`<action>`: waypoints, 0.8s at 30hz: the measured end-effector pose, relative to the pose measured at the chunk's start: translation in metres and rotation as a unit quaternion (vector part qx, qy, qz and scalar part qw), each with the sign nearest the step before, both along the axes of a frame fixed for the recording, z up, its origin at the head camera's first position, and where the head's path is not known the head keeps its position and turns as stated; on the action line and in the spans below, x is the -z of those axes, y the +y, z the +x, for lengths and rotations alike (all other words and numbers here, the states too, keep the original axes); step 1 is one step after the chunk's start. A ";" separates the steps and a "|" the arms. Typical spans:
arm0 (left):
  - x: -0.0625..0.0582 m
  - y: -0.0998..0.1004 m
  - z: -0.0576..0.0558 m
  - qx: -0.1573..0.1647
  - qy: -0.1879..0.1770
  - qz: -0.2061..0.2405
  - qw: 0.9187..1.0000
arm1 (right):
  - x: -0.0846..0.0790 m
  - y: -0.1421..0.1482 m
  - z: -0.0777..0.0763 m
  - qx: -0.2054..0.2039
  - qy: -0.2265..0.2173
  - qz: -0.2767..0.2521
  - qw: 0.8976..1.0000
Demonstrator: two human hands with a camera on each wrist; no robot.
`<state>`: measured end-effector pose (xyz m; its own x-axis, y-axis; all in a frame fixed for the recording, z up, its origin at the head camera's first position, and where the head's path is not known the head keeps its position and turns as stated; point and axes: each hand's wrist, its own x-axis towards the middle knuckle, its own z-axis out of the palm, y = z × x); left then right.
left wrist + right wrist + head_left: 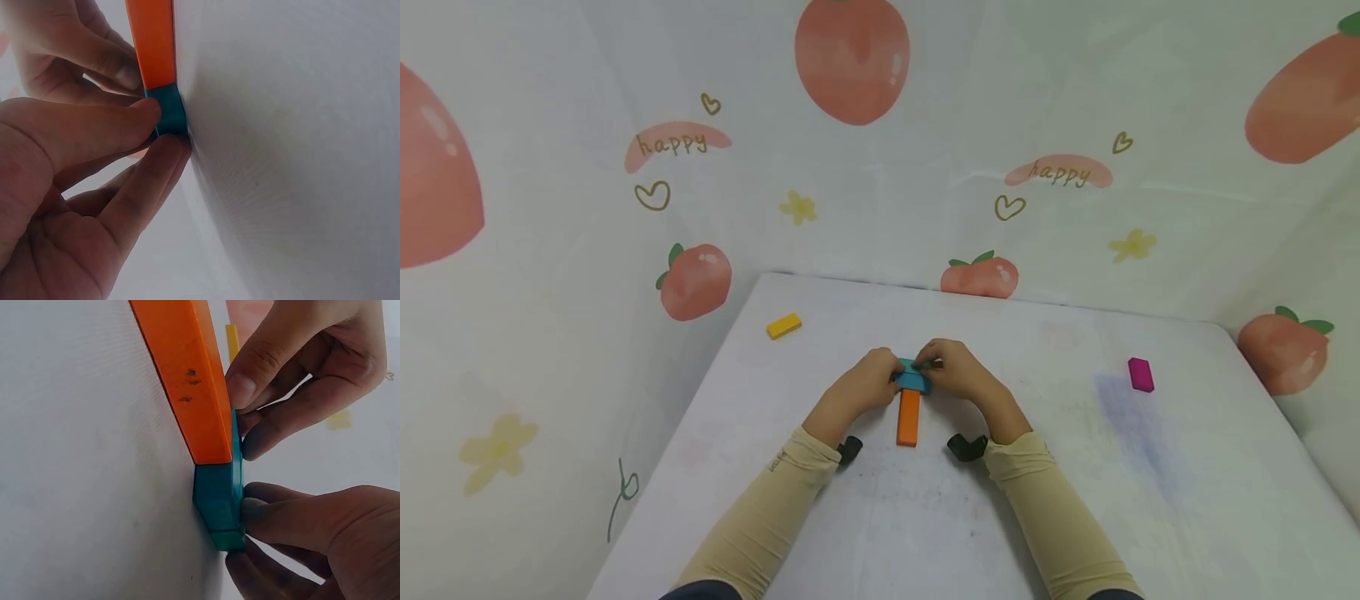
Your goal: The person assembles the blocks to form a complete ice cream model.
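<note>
A flat orange block [907, 418] lies lengthwise on the white table, its far end against a blue block [913, 382] with slanted sides. Behind the blue one lies a green block [907, 365], flush along its far edge. My left hand [871, 379] pinches the left end of the blue block between thumb and fingers. From the other side, my right hand [955, 367] grips the green block, thumb on top and a fingertip at its outer edge in the right wrist view. Fingers partly cover both pieces.
A yellow block [784, 326] lies toward the back left of the table [820, 533]. Off to the right is a magenta block [1141, 375], near a bluish smudge on the tabletop. A fruit-patterned cloth [880, 183] hangs behind and along the sides.
</note>
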<state>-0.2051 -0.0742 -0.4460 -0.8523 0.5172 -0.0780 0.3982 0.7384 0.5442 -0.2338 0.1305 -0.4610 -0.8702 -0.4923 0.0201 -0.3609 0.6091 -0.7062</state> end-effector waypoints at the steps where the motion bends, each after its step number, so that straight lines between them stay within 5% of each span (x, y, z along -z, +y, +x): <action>1: 0.001 0.000 0.000 0.000 -0.002 0.001 1.000 | 0.000 0.000 0.000 -0.001 0.003 0.002 1.000; 11: 0.003 0.001 0.000 -0.016 -0.020 -0.008 1.000 | -0.004 0.019 0.006 0.010 0.058 0.027 0.998; 24: 0.005 0.001 0.001 -0.019 -0.024 -0.001 1.000 | -0.005 0.078 0.013 0.149 0.108 0.021 0.983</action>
